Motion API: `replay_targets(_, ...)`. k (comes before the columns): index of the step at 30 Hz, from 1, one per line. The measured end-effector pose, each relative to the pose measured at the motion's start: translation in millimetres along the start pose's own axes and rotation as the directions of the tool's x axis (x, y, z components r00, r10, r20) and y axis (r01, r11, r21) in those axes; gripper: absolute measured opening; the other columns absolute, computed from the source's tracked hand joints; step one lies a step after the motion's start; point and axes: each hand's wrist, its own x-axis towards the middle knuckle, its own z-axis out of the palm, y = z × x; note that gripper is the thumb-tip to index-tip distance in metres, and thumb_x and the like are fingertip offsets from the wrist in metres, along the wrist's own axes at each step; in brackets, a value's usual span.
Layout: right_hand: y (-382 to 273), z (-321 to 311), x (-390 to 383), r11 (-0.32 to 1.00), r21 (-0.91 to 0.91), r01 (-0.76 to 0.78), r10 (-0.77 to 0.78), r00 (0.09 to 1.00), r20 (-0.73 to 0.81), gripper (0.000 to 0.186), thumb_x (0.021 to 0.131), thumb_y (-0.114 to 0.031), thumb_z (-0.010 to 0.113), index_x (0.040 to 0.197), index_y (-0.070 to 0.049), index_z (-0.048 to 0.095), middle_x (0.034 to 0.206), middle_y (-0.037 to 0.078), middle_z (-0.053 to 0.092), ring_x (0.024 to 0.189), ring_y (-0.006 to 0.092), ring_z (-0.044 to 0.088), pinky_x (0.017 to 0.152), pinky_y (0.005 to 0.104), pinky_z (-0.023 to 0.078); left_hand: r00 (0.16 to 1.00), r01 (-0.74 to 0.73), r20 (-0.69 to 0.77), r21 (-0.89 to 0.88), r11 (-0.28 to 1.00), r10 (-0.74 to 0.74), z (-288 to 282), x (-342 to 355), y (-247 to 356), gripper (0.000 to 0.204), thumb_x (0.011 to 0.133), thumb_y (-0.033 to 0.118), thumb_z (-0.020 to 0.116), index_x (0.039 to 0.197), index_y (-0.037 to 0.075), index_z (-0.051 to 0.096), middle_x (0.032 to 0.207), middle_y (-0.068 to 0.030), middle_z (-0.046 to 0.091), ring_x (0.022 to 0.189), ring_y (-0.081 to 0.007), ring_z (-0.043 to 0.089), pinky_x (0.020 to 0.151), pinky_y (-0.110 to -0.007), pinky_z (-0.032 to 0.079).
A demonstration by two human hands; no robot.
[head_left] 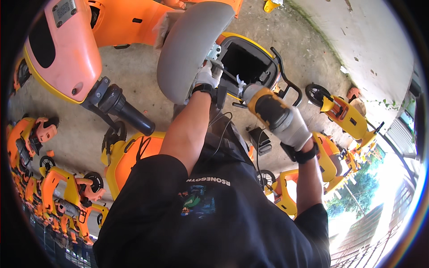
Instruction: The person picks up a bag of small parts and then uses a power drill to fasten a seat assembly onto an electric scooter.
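My right hand, in a white glove, grips a yellow-and-black cordless power drill, slightly blurred. The drill's nose points up and left at the near edge of an open black under-seat compartment; I cannot tell whether its tip touches anything. A small white strip shows at that tip. Above it the grey scooter seat stands tilted up on its side. My left hand, also gloved, is closed beside the metal seat hinge; what its fingers hold is mostly hidden.
At left, close by, is a scooter's pink front panel with a black handlebar grip. A black rear rack bar curves beyond the compartment. Many yellow-orange scooters stand around. Thin black cables hang before my body.
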Motion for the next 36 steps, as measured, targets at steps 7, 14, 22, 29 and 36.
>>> replay_targets(7,-15,20,-10,0.991,-0.001,-0.131,0.131,0.991,0.009,0.046,0.069,-0.02,0.074,0.109,-0.003,0.056,0.085,0.016,0.066,0.082,0.0307,0.065,0.071,0.0333,0.051,0.997,0.015,-0.075,0.077,0.997,-0.01,2,-3,-3,0.015,0.095,0.007,0.041,0.09,0.005,0.055,0.079,-0.0105,0.063,0.066,-0.0226,0.063,0.062,-0.037,0.058)
replay_targets(14,-29,21,-3,0.983,0.018,-0.181,0.181,0.983,-0.001,0.04,0.069,-0.02,0.072,0.103,-0.006,0.055,0.085,0.018,0.063,0.085,0.0379,0.062,0.072,0.038,0.05,0.999,0.037,-0.022,0.045,0.998,-0.036,-1,16,-4,0.011,0.092,0.012,0.052,0.094,0.002,0.058,0.082,-0.012,0.063,0.073,-0.0247,0.063,0.067,-0.04,0.057)
replay_targets(22,-31,17,2,0.982,-0.019,-0.186,0.185,0.982,-0.02,0.042,0.067,-0.021,0.072,0.103,-0.006,0.055,0.085,0.019,0.063,0.084,0.0392,0.061,0.071,0.0397,0.05,0.993,0.115,0.015,-0.014,0.993,-0.114,-1,14,-1,0.01,0.088,0.008,0.057,0.095,0.0,0.058,0.086,-0.0118,0.063,0.08,-0.0268,0.063,0.073,-0.041,0.056)
replay_targets(29,-42,8,16,0.98,-0.044,-0.194,0.195,0.981,0.004,0.043,0.067,-0.021,0.072,0.103,-0.007,0.055,0.082,0.02,0.063,0.083,0.0384,0.061,0.071,0.0407,0.05,0.993,0.115,0.029,-0.088,0.989,-0.113,7,10,0,0.007,0.091,0.004,0.049,0.092,0.003,0.055,0.079,-0.0104,0.06,0.066,-0.0214,0.062,0.062,-0.035,0.059)
replay_targets(36,-60,2,34,0.979,-0.156,-0.13,0.134,0.991,0.013,0.036,0.069,-0.019,0.069,0.099,-0.006,0.055,0.079,0.02,0.063,0.08,0.0385,0.061,0.07,0.042,0.049,0.992,0.125,0.024,-0.039,0.991,-0.124,4,13,0,0.013,0.094,0.01,0.049,0.097,0.0,0.056,0.084,-0.0113,0.06,0.076,-0.0255,0.061,0.07,-0.041,0.057)
